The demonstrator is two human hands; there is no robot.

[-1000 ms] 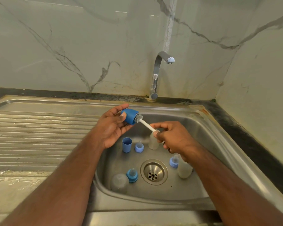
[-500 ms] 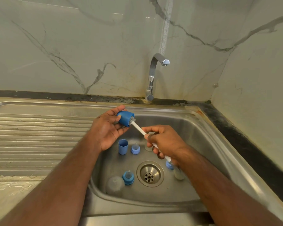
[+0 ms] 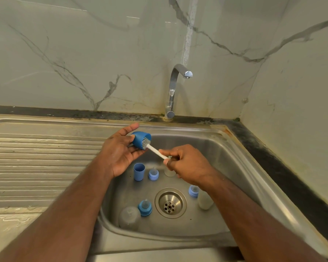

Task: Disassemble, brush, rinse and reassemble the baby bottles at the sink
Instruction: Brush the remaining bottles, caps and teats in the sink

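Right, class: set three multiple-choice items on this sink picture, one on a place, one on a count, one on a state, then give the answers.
1. Where is the brush head?
A in the drain
B inside the blue cap
C under the tap

2. How many blue caps stand upright in the sink?
A one
B three
C five

3. The tap is
A running
B off
C covered

Answers: 1 B, bristles sit in the cap's mouth; 2 A, a single cap stands there; 3 B, no water falls.

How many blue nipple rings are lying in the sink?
3: one beside the blue cup, one left of the drain, one right of it. Arms may hide more.
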